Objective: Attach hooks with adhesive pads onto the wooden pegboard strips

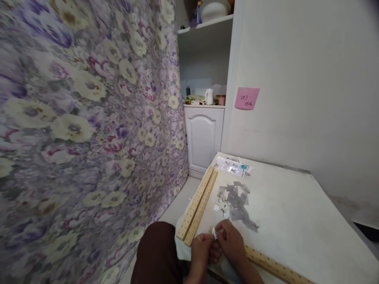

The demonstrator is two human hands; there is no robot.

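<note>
My left hand and my right hand meet at the near edge of a white table. Both are closed in a pinch on a small white and clear packet held between the fingertips. Just beyond them lies a pile of several small clear plastic bags with metal bits. Two wooden strips with rows of holes lie side by side along the table's left edge. Another holed wooden strip runs under my right wrist towards the lower right.
A clear packet with a teal label lies at the table's far left corner. A pink sticky note hangs on the white wall. A floral curtain fills the left. Behind stand a white cabinet and shelves with a jug. My knee shows below.
</note>
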